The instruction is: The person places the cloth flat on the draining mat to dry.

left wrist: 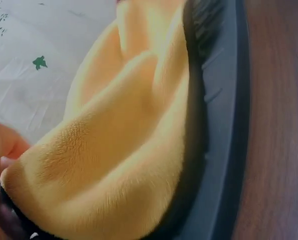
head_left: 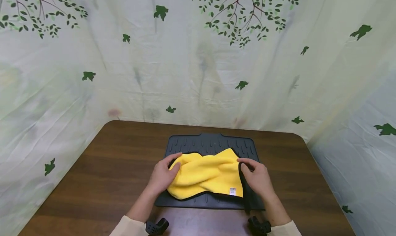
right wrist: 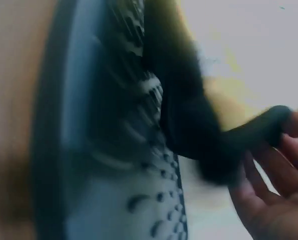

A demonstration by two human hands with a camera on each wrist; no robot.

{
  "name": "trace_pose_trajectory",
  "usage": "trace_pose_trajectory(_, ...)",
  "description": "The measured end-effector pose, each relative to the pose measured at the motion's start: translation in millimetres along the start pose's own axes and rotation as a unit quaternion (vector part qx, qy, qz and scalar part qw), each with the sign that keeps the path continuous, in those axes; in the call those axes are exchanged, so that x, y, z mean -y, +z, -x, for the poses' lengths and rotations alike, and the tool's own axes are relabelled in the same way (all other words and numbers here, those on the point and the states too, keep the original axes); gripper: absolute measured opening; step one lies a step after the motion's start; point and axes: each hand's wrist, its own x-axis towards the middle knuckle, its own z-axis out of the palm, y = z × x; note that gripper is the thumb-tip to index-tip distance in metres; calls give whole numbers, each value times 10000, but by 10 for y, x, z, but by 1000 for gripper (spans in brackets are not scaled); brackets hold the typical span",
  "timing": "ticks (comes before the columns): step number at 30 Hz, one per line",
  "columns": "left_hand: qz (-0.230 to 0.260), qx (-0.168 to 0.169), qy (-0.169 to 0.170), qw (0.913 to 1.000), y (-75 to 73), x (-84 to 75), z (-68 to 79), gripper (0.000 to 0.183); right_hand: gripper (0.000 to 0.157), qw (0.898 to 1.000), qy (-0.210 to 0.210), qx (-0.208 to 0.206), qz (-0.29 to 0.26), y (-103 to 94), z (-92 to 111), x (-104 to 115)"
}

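A yellow towel (head_left: 207,174) with dark edging and a small white tag near its lower right corner is spread between both hands, its cloth rippled. My left hand (head_left: 165,174) pinches the left edge, thumb on the yellow face; the left wrist view shows the towel's (left wrist: 113,145) fleecy folds. At the opposite edge my right hand (head_left: 257,177) pinches the border between thumb and fingers. In the right wrist view the right hand (right wrist: 281,175) holds a curled edge, and the towel's dark side (right wrist: 189,115) hangs down, blurred. Underneath is a dark grey ridged mat (head_left: 213,143).
The mat lies on a brown wooden table (head_left: 130,157) with rounded far corners. Behind and on both sides hangs a pale curtain (head_left: 185,67) printed with green leaves and branches. Each wrist wears a black band (head_left: 157,226).
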Motion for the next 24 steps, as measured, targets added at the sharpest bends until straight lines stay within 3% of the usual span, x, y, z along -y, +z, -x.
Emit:
trace_pose_trajectory(3, -88, -442, -12, 9990, -36, 29, -18, 33, 26, 9991, 293, -303, 0, -55, -17, -4)
trace_pose_trajectory(6, -26, -271, -219, 9994, -59, 83, -52, 22, 30, 9982, 545, -147, 211, -42, -45, -50)
trace_pose_trajectory(8, 127, 171, -359, 9991, -69, 112, -70, 17, 25, 9978, 592, 65, 302, -20, -53, -81)
trace_pose_trajectory(11, 278, 1186, -395, 9918, -75, 139, -90, 32, 12, 9975, 472, 437, 293, 5, -46, -109)
trace_pose_trajectory(14, 352, 2141, -275, 9758, -69, 144, -98, 49, 33, 9946, 319, 960, 244, 17, -35, -115)
trace_pose_trajectory(16, 347, 2476, -201, 9680, -54, 141, -102, 55, 45, 9917, 241, 1231, 290, 18, -31, -108)
trace_pose_trajectory(18, 337, 2382, -143, 9705, -33, 129, -105, 59, 49, 9924, 140, 1184, 298, 11, -30, -93)
trace_pose_trajectory(21, 384, 1747, -9, 9839, -10, 94, -114, 63, 51, 9980, -14, 619, 114, -16, -36, -63)
trace_pose_trajectory(24, 93, 1140, 108, 9934, -19, 53, -120, 71, 59, 9996, -52, 247, 160, -57, -39, -46)
